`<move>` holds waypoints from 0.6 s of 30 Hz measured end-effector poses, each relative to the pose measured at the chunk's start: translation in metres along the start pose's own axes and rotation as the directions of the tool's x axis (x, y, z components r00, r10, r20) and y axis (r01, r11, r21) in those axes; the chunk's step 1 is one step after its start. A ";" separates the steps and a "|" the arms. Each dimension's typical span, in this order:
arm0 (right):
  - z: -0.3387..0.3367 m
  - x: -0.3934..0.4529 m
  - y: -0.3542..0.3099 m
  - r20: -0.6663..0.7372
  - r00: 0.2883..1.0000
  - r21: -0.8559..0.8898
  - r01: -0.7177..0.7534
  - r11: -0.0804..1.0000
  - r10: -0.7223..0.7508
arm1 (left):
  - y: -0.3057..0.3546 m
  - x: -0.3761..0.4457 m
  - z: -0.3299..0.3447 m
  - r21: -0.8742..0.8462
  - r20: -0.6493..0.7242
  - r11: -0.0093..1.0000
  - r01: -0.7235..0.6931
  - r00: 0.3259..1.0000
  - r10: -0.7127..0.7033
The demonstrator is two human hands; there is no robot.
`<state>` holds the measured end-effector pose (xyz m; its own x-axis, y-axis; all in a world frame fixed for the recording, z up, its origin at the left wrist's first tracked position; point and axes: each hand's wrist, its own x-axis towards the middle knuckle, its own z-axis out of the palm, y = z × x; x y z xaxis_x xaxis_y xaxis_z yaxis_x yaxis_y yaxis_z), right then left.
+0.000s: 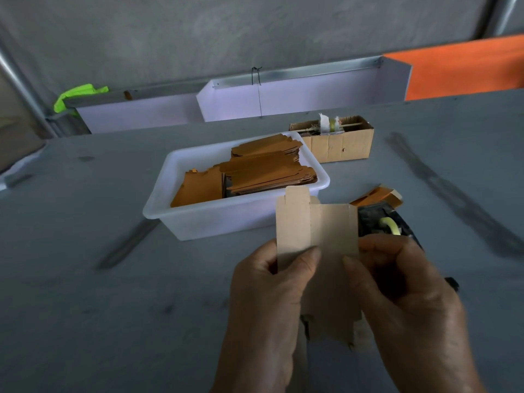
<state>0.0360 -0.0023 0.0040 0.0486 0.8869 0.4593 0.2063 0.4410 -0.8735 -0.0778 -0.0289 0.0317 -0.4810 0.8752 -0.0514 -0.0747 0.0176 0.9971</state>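
A flat, unfolded tan cardboard carton blank point(326, 231) stands upright between both hands, plain side toward me, above the grey table point(113, 279). My left hand point(266, 302) pinches its left panel with the thumb on the front. On the right panel, the thumb of my right hand point(405, 296) lies in front with the fingers curled behind. The blank's lower part is partly hidden by the hands. A white plastic tub point(215, 219) behind the hands holds stacks of flat brown carton blanks point(269, 171).
A small open cardboard box point(340, 148) with a tape roll and sticks stands behind the tub. A dark object with a yellow part point(380, 222) and an orange-brown carton point(377, 195) lie right of the held blank. Pale troughs point(283, 97) line the table's far edge.
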 end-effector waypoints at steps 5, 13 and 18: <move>0.002 -0.001 0.006 -0.044 0.998 -0.032 0.037 0.999 -0.039 | 0.002 -0.002 0.000 0.009 0.006 1.000 0.002 1.000 -0.002; 0.006 -0.003 -0.005 -0.037 0.983 -0.187 0.168 0.968 -0.178 | -0.002 -0.001 0.001 0.155 -0.046 0.986 -0.052 0.997 0.060; 0.010 -0.006 -0.010 0.010 0.981 -0.145 0.192 0.971 -0.193 | -0.006 -0.005 0.003 0.301 -0.117 0.940 -0.161 0.972 0.204</move>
<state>0.0235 -0.0105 0.0087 -0.0020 0.7866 0.6175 0.3514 0.5786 -0.7360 -0.0728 -0.0321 0.0259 -0.5846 0.7979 0.1469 0.2701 0.0207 0.9626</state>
